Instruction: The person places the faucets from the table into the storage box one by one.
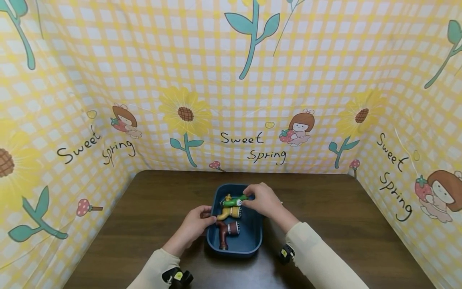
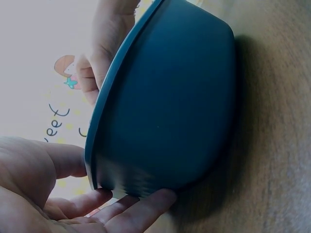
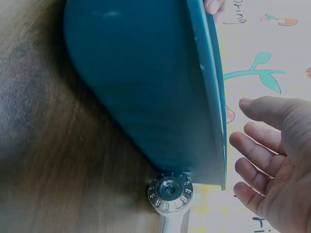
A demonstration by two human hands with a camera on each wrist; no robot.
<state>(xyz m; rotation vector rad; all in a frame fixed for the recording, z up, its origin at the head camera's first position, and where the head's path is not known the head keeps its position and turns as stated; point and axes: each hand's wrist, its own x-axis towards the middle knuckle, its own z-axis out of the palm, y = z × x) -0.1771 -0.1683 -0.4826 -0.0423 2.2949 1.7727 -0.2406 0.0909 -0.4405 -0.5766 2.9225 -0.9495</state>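
A blue plastic basin [image 1: 249,241] stands on the table, with several pipe-shaped toy pieces inside. My left hand [image 1: 197,224] grips its left side: thumb at the rim, fingers against the outer wall, as the left wrist view shows. Closest to that thumb is the yellow bent piece [image 1: 230,212]; the brown bent piece [image 1: 223,233] lies nearer the front. Over the far right rim is my right hand [image 1: 262,198], its fingertips right at the green piece [image 1: 232,202]. In the right wrist view its fingers are loosely bent and apart, nothing visible between them.
A silver round piece with a toothed rim [image 3: 170,191] lies on the table just outside the basin. Brown wooden tabletop [image 1: 317,237] surrounds the basin. Yellow checked cloth [image 1: 231,112] hangs at the back and both sides.
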